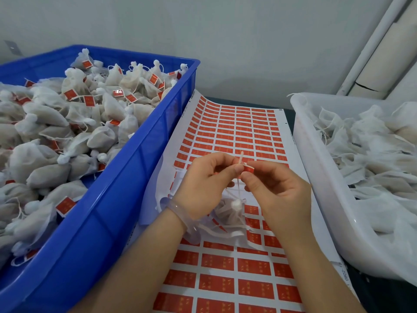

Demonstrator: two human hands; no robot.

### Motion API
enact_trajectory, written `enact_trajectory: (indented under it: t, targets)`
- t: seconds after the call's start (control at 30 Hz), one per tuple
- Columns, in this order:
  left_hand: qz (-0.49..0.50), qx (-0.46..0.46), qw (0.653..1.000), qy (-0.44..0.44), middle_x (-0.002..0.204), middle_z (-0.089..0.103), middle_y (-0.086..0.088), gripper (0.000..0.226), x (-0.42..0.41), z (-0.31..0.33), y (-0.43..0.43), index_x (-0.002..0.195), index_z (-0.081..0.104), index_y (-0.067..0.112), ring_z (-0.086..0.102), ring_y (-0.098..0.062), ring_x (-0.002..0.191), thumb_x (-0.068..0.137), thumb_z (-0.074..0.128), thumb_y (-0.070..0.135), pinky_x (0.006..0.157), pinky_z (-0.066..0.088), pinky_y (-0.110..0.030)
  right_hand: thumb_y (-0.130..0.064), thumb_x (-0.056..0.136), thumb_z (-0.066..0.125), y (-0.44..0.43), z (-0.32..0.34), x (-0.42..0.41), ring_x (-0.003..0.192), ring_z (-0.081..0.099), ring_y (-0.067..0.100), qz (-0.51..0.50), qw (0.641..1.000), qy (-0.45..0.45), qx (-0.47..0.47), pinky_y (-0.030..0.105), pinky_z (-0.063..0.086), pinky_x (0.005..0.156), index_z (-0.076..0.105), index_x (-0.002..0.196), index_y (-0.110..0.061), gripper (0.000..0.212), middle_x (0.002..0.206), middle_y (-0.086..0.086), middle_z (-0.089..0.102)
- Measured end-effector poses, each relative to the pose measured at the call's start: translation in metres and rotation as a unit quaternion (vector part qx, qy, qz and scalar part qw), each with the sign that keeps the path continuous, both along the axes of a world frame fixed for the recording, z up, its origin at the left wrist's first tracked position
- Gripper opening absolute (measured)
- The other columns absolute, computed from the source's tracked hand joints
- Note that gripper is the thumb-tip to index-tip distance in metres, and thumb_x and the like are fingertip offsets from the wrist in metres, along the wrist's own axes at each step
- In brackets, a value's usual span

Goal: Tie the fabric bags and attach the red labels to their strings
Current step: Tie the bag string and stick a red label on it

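**Label pinched onto string above the sheet**

Both hands are raised over the middle of the label sheet, fingertips meeting. The left hand has its thumb and forefinger curled in a pinch on the string, whose free end sticks up just above the fingertips. The right hand pinches a red label between thumb and forefinger, and the label touches the string where the two hands meet. The string runs down between the hands to a bag, which lies on the sheet below the hands with its neck gathered into a white knot. A clear bangle sits on the left wrist.

The sheet carries rows of red labels on white backing. Near the bag part of the backing is bare and a strip of it curls up.

Left of the sheet, touching its edge, stands a blue crate heaped with tied bags, many of them showing red labels on their strings. Right of the sheet stands a white tub holding loose, unlabelled bags. Beyond the sheet's far end is a pale wall
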State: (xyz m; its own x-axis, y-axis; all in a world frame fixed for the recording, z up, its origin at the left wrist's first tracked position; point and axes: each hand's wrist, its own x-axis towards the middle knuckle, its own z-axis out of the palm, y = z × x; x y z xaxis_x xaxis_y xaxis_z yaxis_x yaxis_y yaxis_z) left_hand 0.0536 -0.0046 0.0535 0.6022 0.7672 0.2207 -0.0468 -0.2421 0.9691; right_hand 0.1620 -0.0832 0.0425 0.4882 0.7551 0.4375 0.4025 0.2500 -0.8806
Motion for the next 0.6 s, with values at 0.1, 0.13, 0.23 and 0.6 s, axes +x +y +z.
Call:
enact_trajectory:
  t: [0.1, 0.13, 0.23, 0.6]
  targets:
    - [-0.010, -0.001, 1.000, 0.000, 0.070, 0.064, 0.021, 0.016, 0.0001, -0.0002, 0.0002, 0.083, 0.062, 0.027, 0.063, 0.003, 0.073, 0.091, 0.053, 0.016, 0.065, 0.050, -0.010, -0.036, 0.073, 0.062, 0.0006, -0.0013, 0.0010, 0.078, 0.066, 0.000, -0.013, 1.000, -0.003, -0.004, 0.006, 0.049, 0.063, 0.062, 0.082, -0.038, 0.010, 0.082, -0.027, 0.067]
    - [-0.013, -0.002, 1.000, 0.000, 0.069, 0.064, 0.021, 0.016, 0.0003, -0.0003, 0.0001, 0.083, 0.062, 0.027, 0.063, 0.003, 0.072, 0.091, 0.053, 0.016, 0.065, 0.050, -0.010, -0.037, 0.073, 0.062, 0.0008, -0.0016, 0.0016, 0.077, 0.066, 0.000, -0.019, 1.000, -0.003, -0.007, 0.006, 0.048, 0.063, 0.062, 0.081, -0.038, 0.008, 0.079, -0.029, 0.066]
    - [-0.010, -0.013, 1.000, -0.012, 0.072, 0.065, 0.016, 0.014, 0.0010, -0.0008, 0.0005, 0.084, 0.062, 0.025, 0.064, 0.000, 0.071, 0.089, 0.056, 0.013, 0.064, 0.051, -0.011, -0.040, 0.071, 0.062, 0.0015, -0.0020, 0.0029, 0.075, 0.066, 0.000, -0.028, 1.000, 0.006, -0.012, 0.006, 0.048, 0.062, 0.062, 0.080, -0.036, 0.010, 0.076, -0.029, 0.066]
    - [0.010, -0.015, 1.000, -0.013, 0.071, 0.064, 0.017, 0.015, 0.0011, -0.0021, 0.0019, 0.081, 0.060, 0.025, 0.062, 0.002, 0.069, 0.090, 0.056, 0.014, 0.062, 0.050, -0.010, -0.020, 0.084, 0.063, 0.0026, -0.0056, 0.0054, 0.074, 0.066, 0.000, -0.025, 0.999, 0.033, -0.018, 0.009, 0.050, 0.058, 0.063, 0.089, -0.033, 0.013, 0.085, -0.016, 0.068]
